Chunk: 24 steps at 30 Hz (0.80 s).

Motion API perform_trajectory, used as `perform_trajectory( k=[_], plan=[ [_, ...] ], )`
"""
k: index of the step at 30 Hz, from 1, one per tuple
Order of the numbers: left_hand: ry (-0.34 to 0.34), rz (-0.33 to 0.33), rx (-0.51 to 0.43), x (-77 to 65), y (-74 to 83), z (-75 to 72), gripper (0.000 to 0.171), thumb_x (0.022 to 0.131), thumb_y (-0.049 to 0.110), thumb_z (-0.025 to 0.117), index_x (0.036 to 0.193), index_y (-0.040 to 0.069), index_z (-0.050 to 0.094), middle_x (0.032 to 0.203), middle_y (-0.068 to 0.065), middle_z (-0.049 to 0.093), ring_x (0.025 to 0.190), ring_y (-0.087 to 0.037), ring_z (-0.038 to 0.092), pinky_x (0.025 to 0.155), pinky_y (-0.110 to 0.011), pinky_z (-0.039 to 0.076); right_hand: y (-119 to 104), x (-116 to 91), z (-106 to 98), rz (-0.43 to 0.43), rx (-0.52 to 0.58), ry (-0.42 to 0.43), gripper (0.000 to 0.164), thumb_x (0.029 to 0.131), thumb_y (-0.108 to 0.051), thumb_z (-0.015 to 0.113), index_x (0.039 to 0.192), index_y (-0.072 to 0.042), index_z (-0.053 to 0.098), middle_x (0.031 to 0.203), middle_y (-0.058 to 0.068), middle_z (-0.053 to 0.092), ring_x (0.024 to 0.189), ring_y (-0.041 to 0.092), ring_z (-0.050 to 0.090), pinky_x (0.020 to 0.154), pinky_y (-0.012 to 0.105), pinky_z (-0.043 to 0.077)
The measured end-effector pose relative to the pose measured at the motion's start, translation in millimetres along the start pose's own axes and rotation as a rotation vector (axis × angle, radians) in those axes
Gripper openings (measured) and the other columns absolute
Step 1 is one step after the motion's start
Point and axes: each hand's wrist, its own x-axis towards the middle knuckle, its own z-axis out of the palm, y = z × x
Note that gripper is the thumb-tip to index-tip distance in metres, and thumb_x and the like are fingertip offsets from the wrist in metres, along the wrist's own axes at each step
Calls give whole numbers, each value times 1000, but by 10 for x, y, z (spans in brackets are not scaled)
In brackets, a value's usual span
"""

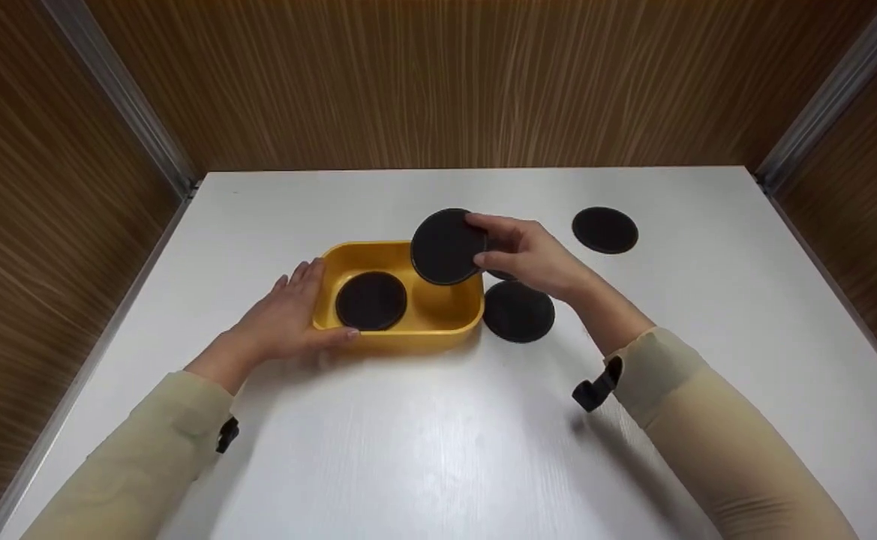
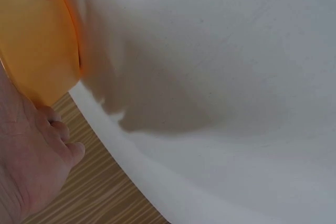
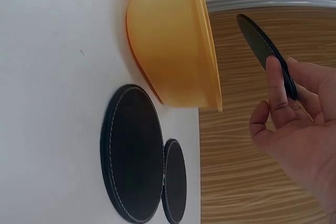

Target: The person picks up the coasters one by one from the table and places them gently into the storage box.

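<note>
The right hand (image 1: 532,259) pinches a black coaster (image 1: 447,247) over the yellow tray (image 1: 438,319); another coaster (image 1: 370,301) lies inside. The left hand (image 1: 284,319) rests, fingers straight, against the tray's left side.

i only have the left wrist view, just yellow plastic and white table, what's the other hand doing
Observer: The right hand pinches a black round coaster above the yellow tray.
Operator: anything in the tray
Observer: One black coaster lies flat in its left half.
Operator: more coasters outside
Observer: Yes. One coaster lies just right of the tray, another farther back right.
</note>
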Motion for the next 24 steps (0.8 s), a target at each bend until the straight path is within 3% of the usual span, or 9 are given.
perform_trajectory(
  k=[4,12,20,24],
  plan=[
    [3,1,3,4,-1,2,135,87,88,56,168,-1,-5,176,-21,2,163,-37,2,131,-54,5,9,61,98,-8,-2,-13,61,103,-6,68,161,-12,48,145,10,63,125,27,65,109,36,53],
    [4,2,5,9,-13,16,134,87,88,55,169,0,-4,177,-19,2,163,-37,2,131,-53,6,21,152,254,6,-66,-12,60,101,-11,70,158,-14,52,138,11,64,105,24,71,100,33,57],
    [1,-1,8,9,-20,10,135,87,89,54,168,0,-4,177,-19,2,163,-37,2,131,-54,5,8,249,411,-1,-18,-50,59,102,-7,69,158,-13,53,133,13,66,106,27,74,103,42,57],
    [1,-1,6,11,-19,5,135,87,89,55,168,-1,-4,177,-19,2,163,-36,2,131,-53,5,-7,289,498,-5,-15,-58,58,101,-6,70,157,-10,53,132,13,67,105,25,74,101,40,58]
  ],
)
